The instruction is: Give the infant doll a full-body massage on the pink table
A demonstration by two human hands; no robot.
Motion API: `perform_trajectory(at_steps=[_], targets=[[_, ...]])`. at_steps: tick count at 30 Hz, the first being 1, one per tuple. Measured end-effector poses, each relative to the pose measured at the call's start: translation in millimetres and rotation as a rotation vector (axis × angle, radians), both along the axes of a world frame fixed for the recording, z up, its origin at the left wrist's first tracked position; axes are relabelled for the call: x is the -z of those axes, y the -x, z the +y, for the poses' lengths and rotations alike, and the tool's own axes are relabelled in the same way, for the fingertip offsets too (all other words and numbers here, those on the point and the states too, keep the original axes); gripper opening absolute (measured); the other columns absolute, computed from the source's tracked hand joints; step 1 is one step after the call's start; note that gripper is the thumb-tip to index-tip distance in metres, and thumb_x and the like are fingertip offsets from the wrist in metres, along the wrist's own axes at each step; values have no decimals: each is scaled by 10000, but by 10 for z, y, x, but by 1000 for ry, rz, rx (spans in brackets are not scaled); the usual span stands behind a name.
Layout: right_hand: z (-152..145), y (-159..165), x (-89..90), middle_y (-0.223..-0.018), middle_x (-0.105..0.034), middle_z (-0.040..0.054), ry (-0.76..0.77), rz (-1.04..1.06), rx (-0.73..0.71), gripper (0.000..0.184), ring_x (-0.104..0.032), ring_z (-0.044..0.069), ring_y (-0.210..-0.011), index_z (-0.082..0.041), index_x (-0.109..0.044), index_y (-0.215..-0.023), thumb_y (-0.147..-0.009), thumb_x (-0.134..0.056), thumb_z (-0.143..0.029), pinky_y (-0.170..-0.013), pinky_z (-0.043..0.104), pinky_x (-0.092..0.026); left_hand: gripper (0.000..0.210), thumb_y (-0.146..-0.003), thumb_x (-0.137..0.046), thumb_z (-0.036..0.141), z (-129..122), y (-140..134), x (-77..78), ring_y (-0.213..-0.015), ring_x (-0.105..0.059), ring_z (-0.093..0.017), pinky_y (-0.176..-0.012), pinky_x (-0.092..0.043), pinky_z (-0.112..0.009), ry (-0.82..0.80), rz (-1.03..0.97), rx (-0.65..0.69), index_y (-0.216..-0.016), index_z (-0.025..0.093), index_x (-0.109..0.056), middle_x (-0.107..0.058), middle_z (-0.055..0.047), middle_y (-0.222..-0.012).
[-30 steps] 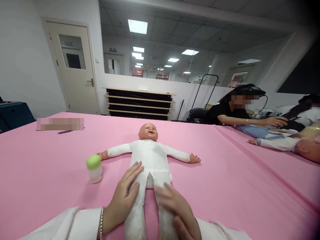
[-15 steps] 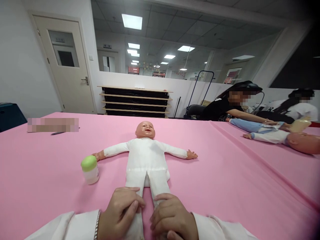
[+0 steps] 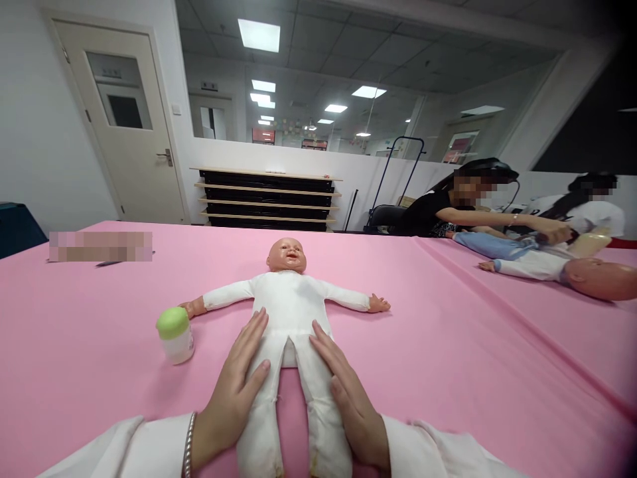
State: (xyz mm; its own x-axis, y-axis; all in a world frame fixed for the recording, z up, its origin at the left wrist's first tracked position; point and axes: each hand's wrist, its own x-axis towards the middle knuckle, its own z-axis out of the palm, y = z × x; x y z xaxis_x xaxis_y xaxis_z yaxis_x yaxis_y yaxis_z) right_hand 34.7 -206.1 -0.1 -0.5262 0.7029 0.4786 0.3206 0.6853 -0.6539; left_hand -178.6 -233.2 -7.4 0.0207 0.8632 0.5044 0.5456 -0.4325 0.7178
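Observation:
A baby doll (image 3: 288,302) in a white cloth body lies on its back on the pink table cover (image 3: 438,378), arms spread and head away from me. My left hand (image 3: 237,385) rests with fingers stretched along the doll's leg and hip on the left. On the opposite side my right hand (image 3: 346,395) lies flat along the other thigh, fingers extended. Neither hand grips anything. By the doll's hand on the left stands a small clear jar with a green lid (image 3: 175,335).
At the right, a person in black (image 3: 448,199) leans over another doll (image 3: 537,262) in blue and white, with a yellowish bottle (image 3: 592,242) nearby. A blurred-out item (image 3: 99,247) lies far left. A low black rack with wooden shelves (image 3: 266,199) stands behind the table.
Both my hands have moved forward from the doll's lower legs to its thighs and hips, and their curled fingers have straightened. The neighbouring person's arm has shifted over the other doll.

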Motion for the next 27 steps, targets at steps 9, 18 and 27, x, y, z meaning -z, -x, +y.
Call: perform_trajectory(at_steps=[9, 18, 27], targets=[[-10, -15, -153, -1090, -651, 13, -198, -162, -360, 360, -356, 174, -1302, -239, -603, -1082, -908, -301, -330, -1136, 465, -10, 307, -884, -416, 221, -9, -1, -94, -1226, -460, -229, -1014, -388, -474, -113, 134, 154, -1098, 255, -634, -584, -53, -1224], [-91, 27, -101, -846, -674, 38, -278, 149, -455, 375, -626, 128, -823, -193, -586, -953, -907, -241, -330, -928, 310, -392, 254, -823, -381, 93, -209, -14, -193, -568, -592, -93, -648, -491, -227, -379, 90, 257, -933, 205, -580, -618, 25, -614], [-68, -66, 11, -1400, -379, 83, -233, 75, -156, 441, -334, 218, -1311, -209, -358, -1327, -921, -265, -352, -1109, 426, -226, 269, -887, -363, 180, -113, 5, -153, -945, -595, -186, -837, -478, -338, -250, 24, 168, -1001, 192, -606, -660, -72, -943]])
